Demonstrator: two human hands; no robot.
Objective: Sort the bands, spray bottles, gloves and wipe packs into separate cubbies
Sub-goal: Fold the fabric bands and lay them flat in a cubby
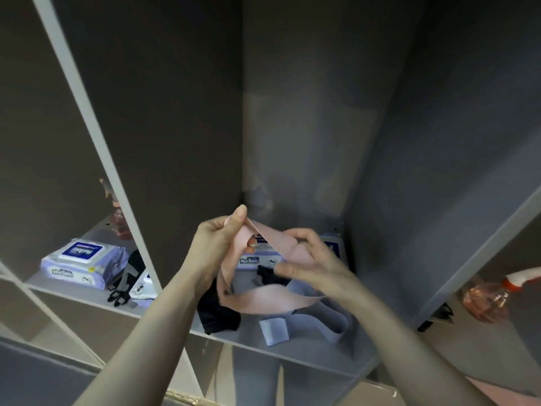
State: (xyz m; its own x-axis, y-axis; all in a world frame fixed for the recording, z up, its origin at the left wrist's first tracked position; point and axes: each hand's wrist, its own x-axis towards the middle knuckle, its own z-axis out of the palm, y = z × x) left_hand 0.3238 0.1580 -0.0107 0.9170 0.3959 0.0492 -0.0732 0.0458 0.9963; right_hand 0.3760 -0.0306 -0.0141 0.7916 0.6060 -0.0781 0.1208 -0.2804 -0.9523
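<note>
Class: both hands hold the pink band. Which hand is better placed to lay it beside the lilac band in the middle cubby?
Probably right. The right hand holds the pink band directly above the lilac band; the left hand is higher, further left.

Bare forearms (164,312), bare hands (216,238), no sleeves.

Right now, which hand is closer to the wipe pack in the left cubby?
Left. The left hand is just right of that wipe pack, past the divider; the right hand is farther right. Both grip the pink band.

Wipe packs (76,262) on cubby shelf (87,300)
</note>
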